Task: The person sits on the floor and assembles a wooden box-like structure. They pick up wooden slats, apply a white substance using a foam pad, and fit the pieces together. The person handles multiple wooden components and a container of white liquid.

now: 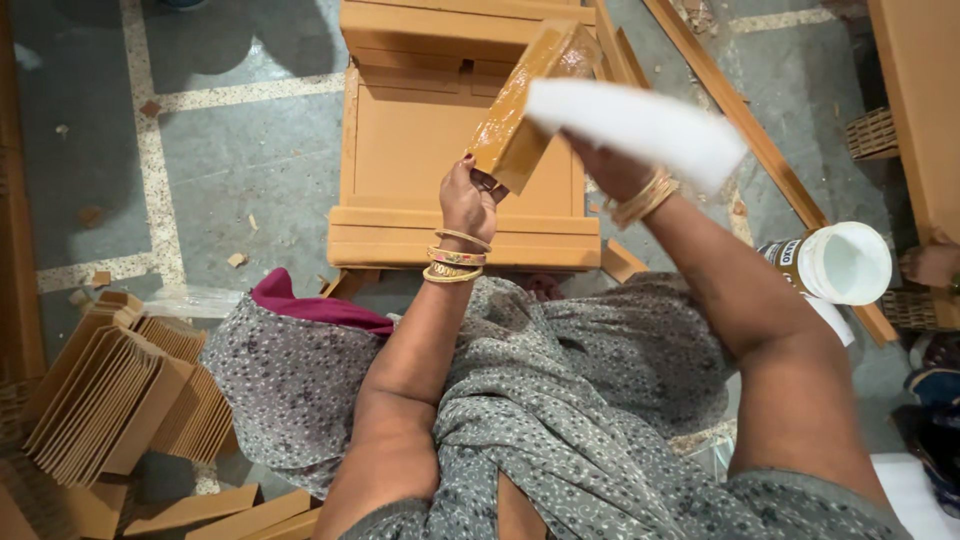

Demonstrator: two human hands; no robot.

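My left hand (468,197) grips the lower end of a long brown wooden board (522,102), tilted up and to the right, its upper face glossy and wet. My right hand (608,168) holds a white cloth or pad (640,125), blurred with motion, against the board's right side. Both wrists carry gold bangles. Below the hands stands a brown wooden frame piece (460,150) on the floor.
A white plastic jar (838,262) stands at the right. Several stacked brown board pieces (120,390) lie at the lower left. Long wooden strips (760,140) run along the right. Another person's hand (932,264) shows at the far right edge. The floor (230,180) is grey tile.
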